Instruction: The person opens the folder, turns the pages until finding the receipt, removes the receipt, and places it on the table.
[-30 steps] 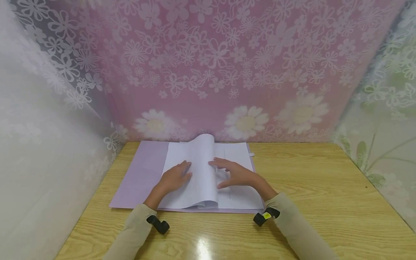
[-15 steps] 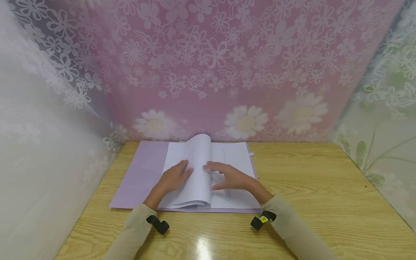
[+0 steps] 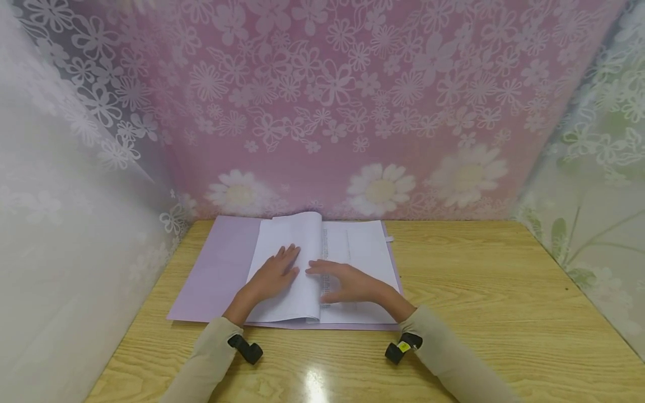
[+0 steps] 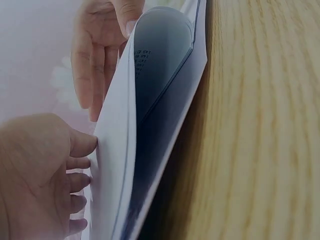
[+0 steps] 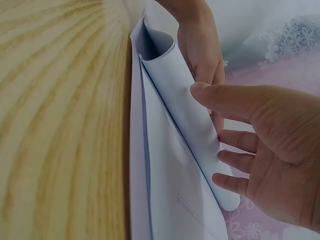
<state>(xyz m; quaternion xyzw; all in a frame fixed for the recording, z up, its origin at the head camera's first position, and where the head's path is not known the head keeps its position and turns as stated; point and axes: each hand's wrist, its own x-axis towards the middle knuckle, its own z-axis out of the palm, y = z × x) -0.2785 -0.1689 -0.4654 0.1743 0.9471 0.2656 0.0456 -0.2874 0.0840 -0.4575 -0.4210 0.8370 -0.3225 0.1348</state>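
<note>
An open lilac folder lies on the table, holding white printed sheets. Some of the sheets bend over to the left in a rounded fold. On top of the turned part lies my left hand, palm down with its fingers spread. My right hand reaches over from the right, fingers extended, and its fingertips meet the fold. In the right wrist view, the thumb touches the curled paper. The left wrist view shows a hollow under the curl, with small print inside.
The wood-grain table extends to the right and in front of the folder. A pink floral curtain hangs directly behind it, with pale floral sheets on both sides. A small white tab sticks out at the folder's right edge.
The fold in the sheets has shifted left and flattened, baring more print on the right. My right hand has moved left along with it. My left hand's fingers have spread flatter.
</note>
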